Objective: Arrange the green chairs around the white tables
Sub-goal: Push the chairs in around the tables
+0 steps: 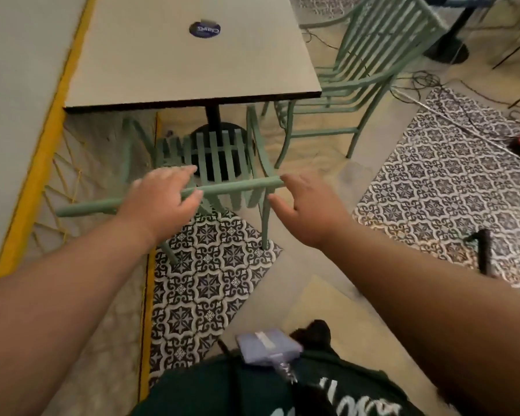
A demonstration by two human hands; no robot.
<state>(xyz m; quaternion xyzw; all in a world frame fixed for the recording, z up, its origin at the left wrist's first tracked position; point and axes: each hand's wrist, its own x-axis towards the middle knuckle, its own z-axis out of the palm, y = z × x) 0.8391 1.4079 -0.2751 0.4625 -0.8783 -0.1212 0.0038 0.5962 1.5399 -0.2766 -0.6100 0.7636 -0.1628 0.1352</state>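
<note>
Here the white table (192, 64) fills the upper middle of the head view, its far end cut off by the top edge. The near green chair (219, 154) stands pushed in at the table's near edge, seat slats partly under the top and in front of the black pedestal (213, 115). A second green chair (382, 40) stands at the table's right side, its upper back cut off by the frame.

The left hand (162, 196) grips the near chair's top rail (237, 186), fingers over it and thumb curled beneath, hiding the rail's middle. The right hand (306, 211) is spread and relaxed just beside the rail's right end, holding nothing; whether a fingertip touches the rail cannot be told.

The chair's back legs stand on patterned tiles (204, 283). A round sticker (204, 29) on the table is too blurred to read.
</note>
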